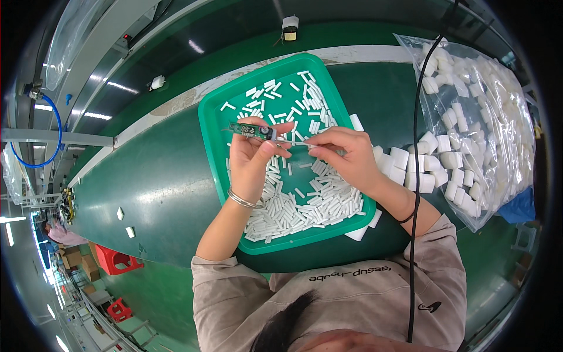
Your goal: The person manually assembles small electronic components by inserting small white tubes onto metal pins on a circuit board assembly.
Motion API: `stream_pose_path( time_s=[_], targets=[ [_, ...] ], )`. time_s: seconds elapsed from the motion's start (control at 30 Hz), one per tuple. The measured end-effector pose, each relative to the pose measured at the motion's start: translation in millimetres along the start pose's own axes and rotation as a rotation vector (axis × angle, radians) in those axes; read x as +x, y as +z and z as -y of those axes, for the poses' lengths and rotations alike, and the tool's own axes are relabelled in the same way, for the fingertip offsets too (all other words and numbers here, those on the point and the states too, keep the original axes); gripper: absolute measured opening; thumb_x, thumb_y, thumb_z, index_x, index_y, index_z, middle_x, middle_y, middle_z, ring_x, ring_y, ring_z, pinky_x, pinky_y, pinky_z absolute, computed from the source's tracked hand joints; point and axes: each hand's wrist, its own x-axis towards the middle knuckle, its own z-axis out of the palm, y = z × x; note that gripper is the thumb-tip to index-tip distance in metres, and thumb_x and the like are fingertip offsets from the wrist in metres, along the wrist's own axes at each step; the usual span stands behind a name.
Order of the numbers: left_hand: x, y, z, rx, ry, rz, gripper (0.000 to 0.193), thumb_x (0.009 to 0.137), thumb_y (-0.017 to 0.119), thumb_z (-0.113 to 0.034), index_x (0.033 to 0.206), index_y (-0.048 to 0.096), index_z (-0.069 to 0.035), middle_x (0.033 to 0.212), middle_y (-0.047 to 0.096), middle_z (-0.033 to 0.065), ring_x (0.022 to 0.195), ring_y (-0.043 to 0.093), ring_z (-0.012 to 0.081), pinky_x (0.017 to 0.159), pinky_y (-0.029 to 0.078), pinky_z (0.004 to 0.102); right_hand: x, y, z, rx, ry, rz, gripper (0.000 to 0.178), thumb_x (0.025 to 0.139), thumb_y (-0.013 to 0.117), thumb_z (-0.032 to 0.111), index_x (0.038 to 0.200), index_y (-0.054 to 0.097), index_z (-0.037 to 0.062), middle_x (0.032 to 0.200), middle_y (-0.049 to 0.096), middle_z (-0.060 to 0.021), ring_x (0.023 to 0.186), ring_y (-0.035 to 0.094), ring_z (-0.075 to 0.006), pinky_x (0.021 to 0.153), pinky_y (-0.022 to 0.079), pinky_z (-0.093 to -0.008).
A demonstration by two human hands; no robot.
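two hands above green tray point(212, 126): left hand point(251, 155) pinches small circuit board point(249, 129), right hand point(343, 154) pinches thin white tube point(297, 142) at board's end. step judged: mating tube to board; next needs steady alignment.

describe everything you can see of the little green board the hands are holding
The small circuit board is a narrow green strip with tiny dark parts on its face, too small to tell apart. It lies roughly level above the green tray of white pieces. The left hand pinches it between thumb and fingers near its right end. The right hand holds a thin white piece up to that end; whether it has joined is unclear.
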Motion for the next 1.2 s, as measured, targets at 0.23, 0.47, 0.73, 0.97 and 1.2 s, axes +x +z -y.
stream_pose_path(
  time_s=[0.23, 0.47, 0.73, 0.97, 1.2],
  targets=[
    [-2, 6, -4, 0.054, -0.017, 0.072, 0.033, 0.073, 0.062, -0.009, 0.096, 0.039, -0.004, 0.097, 0.056, 0.0239, 0.081, 0.060, 0.0236, 0.070, 0.050, 0.0304, 2, 1, 2, -0.074, 0.023, -0.073, 0.012, 0.071, 0.062, 0.006, 0.083, 0.063, 0.0017, 0.074, 0.061, -0.0084, 0.059, 0.058, -0.0150, 0.051, 0.045, -0.0228],
    [-1, 10, -5, 0.091, -0.043, 0.058, 0.030, 0.069, 0.065, 0.001, 0.092, 0.046, -0.003, 0.093, 0.058, 0.0155, 0.091, 0.056, 0.0198, 0.075, 0.049, 0.0266, 1, 0, 1, 0.004, 0.058, -0.157, 0.012, 0.069, 0.064, 0.004, 0.081, 0.064, 0.0024, 0.073, 0.061, -0.0079, 0.057, 0.055, -0.0135, 0.050, 0.043, -0.0217],
    [0, 5, -2, 0.496, 0.033, 0.128, 0.029, 0.063, 0.071, -0.002, 0.088, 0.057, -0.002, 0.085, 0.059, 0.0043, 0.078, 0.054, 0.0099, 0.067, 0.044, 0.0216, -1, -6, -2, -0.182, -0.277, -0.144, 0.015, 0.063, 0.067, 0.003, 0.078, 0.065, 0.0039, 0.071, 0.060, -0.0059, 0.060, 0.055, -0.0171, 0.052, 0.043, -0.0247],
    [-5, 4, -1, 0.433, -0.179, 0.061, 0.025, 0.065, 0.071, -0.005, 0.086, 0.058, -0.001, 0.078, 0.057, 0.0021, 0.069, 0.054, 0.0072, 0.062, 0.044, 0.0197, -8, -7, 4, -0.628, -0.628, -0.084, 0.020, 0.060, 0.069, 0.012, 0.077, 0.061, 0.0054, 0.068, 0.056, -0.0032, 0.059, 0.052, -0.0170, 0.051, 0.043, -0.0272],
    [5, 3, -4, 0.277, -0.158, -0.035, 0.021, 0.070, 0.066, -0.003, 0.088, 0.055, 0.000, 0.085, 0.059, 0.0056, 0.075, 0.054, 0.0099, 0.068, 0.045, 0.0225, 17, -46, 10, -0.915, -0.287, -0.126, 0.028, 0.067, 0.061, 0.008, 0.095, 0.058, 0.0077, 0.083, 0.056, -0.0044, 0.075, 0.051, -0.0208, 0.062, 0.046, -0.0287]
  ],
)
